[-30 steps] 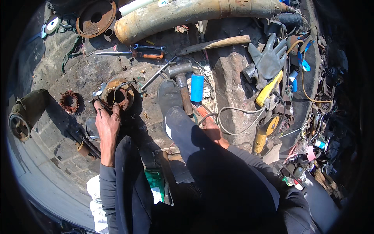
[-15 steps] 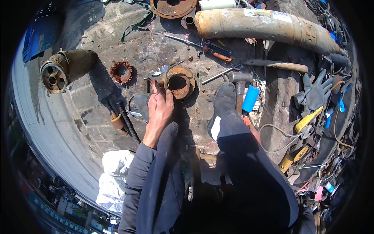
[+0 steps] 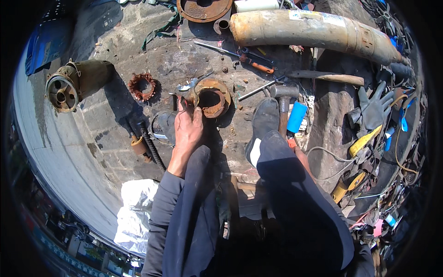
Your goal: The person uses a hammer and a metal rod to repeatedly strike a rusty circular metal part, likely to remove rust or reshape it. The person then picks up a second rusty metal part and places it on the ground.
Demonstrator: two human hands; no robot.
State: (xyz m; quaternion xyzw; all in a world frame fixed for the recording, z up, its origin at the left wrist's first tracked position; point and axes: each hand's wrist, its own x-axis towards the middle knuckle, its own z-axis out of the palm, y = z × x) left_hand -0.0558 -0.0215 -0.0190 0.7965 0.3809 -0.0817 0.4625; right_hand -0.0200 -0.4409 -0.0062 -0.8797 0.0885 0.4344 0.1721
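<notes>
My left hand (image 3: 188, 130) is at the near-left side of a rusty round metal housing (image 3: 223, 107) with a hollow centre. Its thumb presses on the rim and the fingers bend against the outer wall. Just behind the hand lie a shiny bent metal scrap (image 3: 188, 85) and a thin rod. My right hand (image 3: 302, 160) shows only in part beyond my right knee, closed by an orange-red piece (image 3: 291, 143); its fingertips are hidden. A sledgehammer (image 3: 284, 91) and a blue cylinder (image 3: 296, 117) are just past it.
A long rusty pipe-shaped casing (image 3: 295, 31) lies across the back. To the left are a hollow cylinder (image 3: 62, 93), a rusty toothed ring (image 3: 142, 87) and a threaded bar (image 3: 152, 145). An orange-handled tool (image 3: 263, 68), a grey glove (image 3: 376, 107) and scrap are to the right.
My left hand has shifted slightly left and down along the rim of the housing, which stays in place. The right hand has barely moved.
</notes>
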